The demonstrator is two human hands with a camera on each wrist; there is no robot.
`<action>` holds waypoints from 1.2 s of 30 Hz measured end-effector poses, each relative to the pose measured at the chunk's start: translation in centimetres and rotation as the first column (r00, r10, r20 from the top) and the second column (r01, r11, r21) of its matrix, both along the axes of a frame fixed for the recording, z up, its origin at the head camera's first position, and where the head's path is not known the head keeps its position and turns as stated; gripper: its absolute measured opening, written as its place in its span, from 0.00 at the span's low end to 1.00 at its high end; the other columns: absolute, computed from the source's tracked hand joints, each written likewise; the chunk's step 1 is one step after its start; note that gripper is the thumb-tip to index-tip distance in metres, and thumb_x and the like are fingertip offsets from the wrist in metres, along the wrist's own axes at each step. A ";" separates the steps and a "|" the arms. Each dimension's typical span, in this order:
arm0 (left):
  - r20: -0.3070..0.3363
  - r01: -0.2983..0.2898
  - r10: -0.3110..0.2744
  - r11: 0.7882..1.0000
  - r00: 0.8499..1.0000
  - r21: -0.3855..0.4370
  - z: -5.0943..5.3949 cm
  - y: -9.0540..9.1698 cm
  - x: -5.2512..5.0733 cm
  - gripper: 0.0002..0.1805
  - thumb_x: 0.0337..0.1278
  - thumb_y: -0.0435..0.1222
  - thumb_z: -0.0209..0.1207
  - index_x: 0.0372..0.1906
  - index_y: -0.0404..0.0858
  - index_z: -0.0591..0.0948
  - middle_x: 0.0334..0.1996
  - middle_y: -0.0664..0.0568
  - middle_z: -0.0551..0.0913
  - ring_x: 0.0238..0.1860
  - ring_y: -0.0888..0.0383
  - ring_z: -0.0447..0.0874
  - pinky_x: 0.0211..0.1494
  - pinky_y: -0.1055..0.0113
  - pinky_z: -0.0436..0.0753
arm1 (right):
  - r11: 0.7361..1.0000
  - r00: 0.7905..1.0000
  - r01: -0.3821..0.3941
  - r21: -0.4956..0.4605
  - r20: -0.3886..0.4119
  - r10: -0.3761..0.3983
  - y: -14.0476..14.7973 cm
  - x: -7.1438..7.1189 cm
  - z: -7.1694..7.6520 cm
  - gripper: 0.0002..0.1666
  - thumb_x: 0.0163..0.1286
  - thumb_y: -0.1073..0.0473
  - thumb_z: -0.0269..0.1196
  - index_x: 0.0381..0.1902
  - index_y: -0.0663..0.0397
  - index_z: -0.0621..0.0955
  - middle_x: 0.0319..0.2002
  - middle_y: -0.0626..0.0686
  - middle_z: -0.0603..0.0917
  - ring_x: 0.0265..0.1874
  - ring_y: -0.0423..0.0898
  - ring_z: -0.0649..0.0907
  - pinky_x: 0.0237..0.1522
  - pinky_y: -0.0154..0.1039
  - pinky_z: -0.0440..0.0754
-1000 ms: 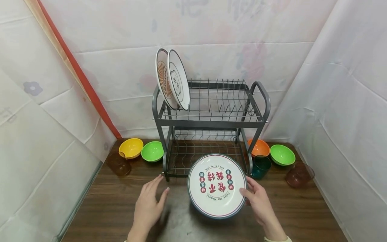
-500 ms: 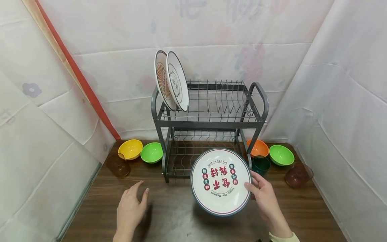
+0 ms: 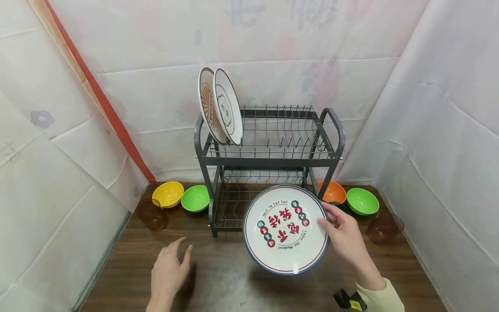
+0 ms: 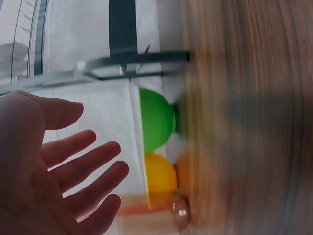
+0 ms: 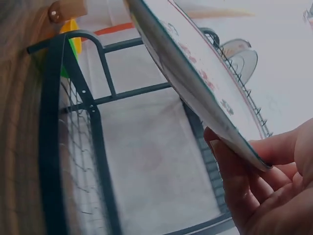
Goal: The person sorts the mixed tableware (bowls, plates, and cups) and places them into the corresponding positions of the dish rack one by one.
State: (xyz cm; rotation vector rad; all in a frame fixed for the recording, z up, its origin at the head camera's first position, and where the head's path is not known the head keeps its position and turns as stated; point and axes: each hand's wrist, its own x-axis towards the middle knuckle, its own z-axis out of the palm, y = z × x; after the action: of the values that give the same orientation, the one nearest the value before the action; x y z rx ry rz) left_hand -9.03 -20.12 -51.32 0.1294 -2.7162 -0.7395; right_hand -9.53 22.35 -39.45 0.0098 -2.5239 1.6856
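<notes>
White plate (image 3: 286, 229), tilted above the table (image 3: 218, 281), is pinched at its edge by the right hand (image 3: 345, 236), which mostly hides a dark cup (image 3: 342, 207), while the left hand (image 3: 168, 271) has fingers spread before the partly covered rack (image 3: 269, 162).

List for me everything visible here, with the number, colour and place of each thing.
Table: 1, brown, underneath
Cloth: count unclear, whitish, around table
Strip: 1, red, rear left
Rack: 1, dark grey, table's back
Standing plates: 2, white, patterned, rack's upper left
Held plate: 1, white, dark-rimmed, before rack
Bowls: 4, yellow and green left of rack, orange and green right
Tumblers: 3, brown far left, reddish far right, dark one mostly hidden
Device: 1, black and yellow, lower right
Sleeve: 1, pale yellow, right arm
Left hand: 1, bare, above table
Right hand: 1, bare, gripping held plate
</notes>
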 end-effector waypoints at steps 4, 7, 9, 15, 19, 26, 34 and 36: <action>0.030 0.077 -0.077 0.997 0.997 0.004 -0.3 1.6 -0.4 0.18 0.65 0.43 0.62 0.56 0.39 0.82 0.50 0.42 0.84 0.51 0.42 0.81 0.48 0.39 0.78 | 0.991 0.985 -0.038 0.126 -0.160 0.058 -0.3 -0.5 2.0 0.25 0.71 0.67 0.63 0.65 0.60 0.75 0.40 0.56 0.87 0.27 0.48 0.82 0.27 0.37 0.83; 0.051 0.133 -0.133 0.991 0.990 0.012 -0.6 2.9 -0.6 0.17 0.64 0.43 0.64 0.53 0.40 0.84 0.48 0.46 0.85 0.48 0.44 0.83 0.46 0.42 0.79 | 0.978 0.956 -0.060 0.200 -0.269 0.114 -0.4 -0.9 3.7 0.24 0.69 0.68 0.64 0.63 0.60 0.77 0.36 0.54 0.87 0.23 0.45 0.81 0.22 0.36 0.80; 0.064 0.163 -0.163 0.987 0.985 0.013 -0.8 3.7 -0.6 0.16 0.63 0.43 0.64 0.52 0.41 0.84 0.47 0.48 0.86 0.47 0.46 0.83 0.45 0.43 0.80 | 0.967 0.932 -0.062 0.246 -0.333 0.145 -0.5 -1.3 4.9 0.23 0.68 0.69 0.65 0.60 0.59 0.79 0.32 0.52 0.86 0.20 0.43 0.79 0.18 0.34 0.77; 0.093 0.192 -0.191 0.981 0.977 0.001 -1.0 4.4 -0.5 0.14 0.62 0.43 0.66 0.50 0.43 0.85 0.45 0.51 0.86 0.44 0.50 0.83 0.42 0.46 0.80 | 0.940 0.834 -0.043 0.338 -0.506 0.220 -1.0 -1.9 8.0 0.22 0.64 0.75 0.66 0.55 0.55 0.83 0.30 0.50 0.87 0.15 0.40 0.75 0.15 0.30 0.71; 0.109 0.199 -0.197 0.980 0.974 -0.005 -1.0 4.3 -0.5 0.13 0.63 0.42 0.65 0.50 0.44 0.85 0.44 0.52 0.86 0.41 0.52 0.82 0.40 0.47 0.80 | 0.926 0.739 0.011 0.378 -0.626 0.248 -1.3 -1.9 10.1 0.24 0.61 0.78 0.66 0.53 0.53 0.85 0.39 0.50 0.89 0.15 0.36 0.69 0.16 0.27 0.65; 0.094 0.214 -0.213 0.977 0.973 0.004 -1.3 4.3 -0.5 0.12 0.62 0.41 0.66 0.49 0.44 0.85 0.44 0.52 0.86 0.41 0.51 0.82 0.40 0.48 0.80 | 0.918 0.556 0.111 0.381 -0.789 0.261 -1.5 -2.2 13.3 0.19 0.59 0.78 0.67 0.46 0.57 0.88 0.41 0.51 0.89 0.17 0.35 0.68 0.21 0.28 0.59; 0.109 0.199 -0.199 0.980 0.974 0.013 -1.5 4.1 -0.6 0.12 0.63 0.42 0.65 0.48 0.44 0.85 0.45 0.53 0.86 0.46 0.49 0.83 0.43 0.46 0.80 | 0.982 0.373 0.090 0.169 -0.920 0.124 -2.8 -3.0 17.0 0.13 0.59 0.80 0.63 0.35 0.63 0.89 0.34 0.56 0.89 0.34 0.37 0.87 0.30 0.23 0.70; 0.113 0.201 -0.201 0.979 0.973 0.011 -1.5 4.0 -0.6 0.12 0.63 0.42 0.65 0.48 0.44 0.85 0.45 0.53 0.86 0.46 0.49 0.83 0.43 0.46 0.80 | 0.991 0.331 0.058 0.118 -0.939 0.092 -3.2 -3.3 17.9 0.12 0.59 0.79 0.63 0.31 0.63 0.89 0.31 0.57 0.89 0.35 0.41 0.88 0.34 0.25 0.76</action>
State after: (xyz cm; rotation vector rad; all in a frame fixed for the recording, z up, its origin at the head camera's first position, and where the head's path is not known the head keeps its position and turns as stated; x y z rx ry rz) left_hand -9.65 -16.10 -52.82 -0.1097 -2.8674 -0.8097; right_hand -12.85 19.13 -21.53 0.8052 -1.6336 0.9499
